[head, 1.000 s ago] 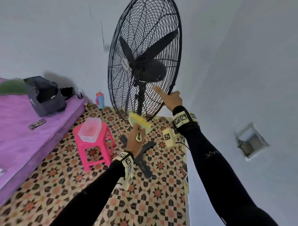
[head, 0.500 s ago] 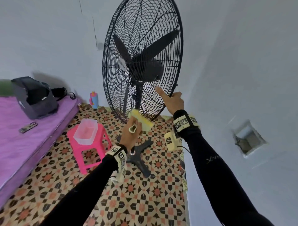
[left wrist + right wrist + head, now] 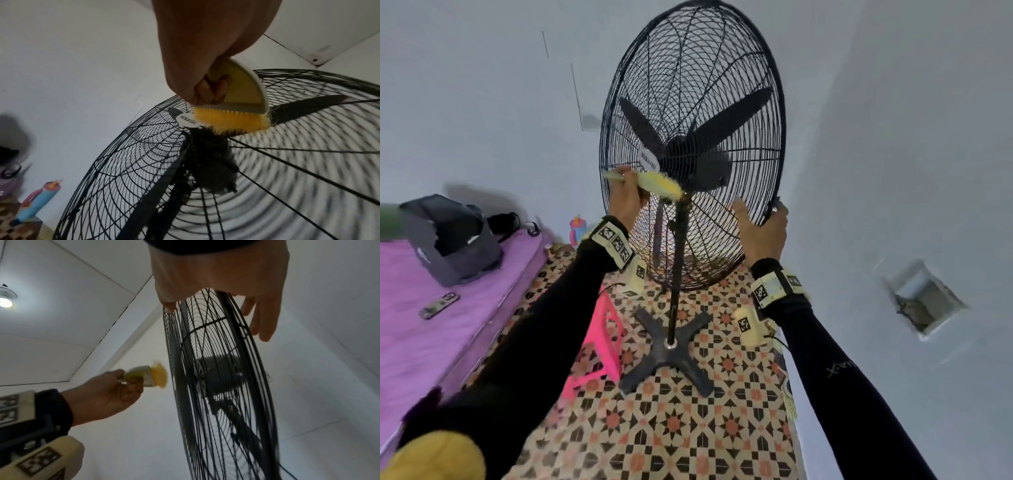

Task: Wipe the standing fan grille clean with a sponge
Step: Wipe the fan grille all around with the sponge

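Nearest, the right hand [image 3: 760, 233] steadies the black wire fan grille [image 3: 722, 85] at its lower right rim, thumb on the front face, fingers wrapped behind. Left of it, the left hand [image 3: 625, 198] has its fingers clamped on a yellow-bristled hand brush with a pale plastic back [image 3: 236, 112]; no sponge is visible. The bristles meet the grille just beside its white centre badge [image 3: 187, 120]. Advisable technique: light strokes outward along the wires, rim braced against tilting. Count: one fan, one brush, three blades, two hands.
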Demonstrator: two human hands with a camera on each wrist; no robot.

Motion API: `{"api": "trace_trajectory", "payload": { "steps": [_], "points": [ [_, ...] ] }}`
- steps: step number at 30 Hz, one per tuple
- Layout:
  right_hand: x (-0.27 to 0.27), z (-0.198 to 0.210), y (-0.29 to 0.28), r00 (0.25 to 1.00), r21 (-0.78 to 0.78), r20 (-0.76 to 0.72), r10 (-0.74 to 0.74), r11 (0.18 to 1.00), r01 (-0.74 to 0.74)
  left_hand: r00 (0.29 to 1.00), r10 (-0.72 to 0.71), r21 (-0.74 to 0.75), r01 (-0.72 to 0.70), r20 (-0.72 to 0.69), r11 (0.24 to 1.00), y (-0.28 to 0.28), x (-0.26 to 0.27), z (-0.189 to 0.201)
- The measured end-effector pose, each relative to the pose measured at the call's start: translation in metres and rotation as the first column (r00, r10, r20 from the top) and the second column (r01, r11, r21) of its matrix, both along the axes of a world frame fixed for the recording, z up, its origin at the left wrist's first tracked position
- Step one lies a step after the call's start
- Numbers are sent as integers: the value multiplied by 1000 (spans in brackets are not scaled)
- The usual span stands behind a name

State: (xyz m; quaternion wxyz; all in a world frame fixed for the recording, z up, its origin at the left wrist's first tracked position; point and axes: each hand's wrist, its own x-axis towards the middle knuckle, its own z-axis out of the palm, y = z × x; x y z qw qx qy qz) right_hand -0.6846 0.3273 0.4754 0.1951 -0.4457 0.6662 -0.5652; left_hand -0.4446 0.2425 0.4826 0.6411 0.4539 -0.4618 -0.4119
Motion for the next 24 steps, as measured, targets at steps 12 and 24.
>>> {"api": "trace_trajectory", "payload": {
  "steps": [12, 24],
  "points": [
    [-3, 6, -28, 954, -83, 231, -189, 974, 213, 927, -322, 69, 314, 191, 947, -43, 0, 0],
    [-1, 11, -23, 971, -33, 205, -121, 991, 130, 927, -335, -7, 341, 166, 940, -11, -21, 1]
  ]
}}
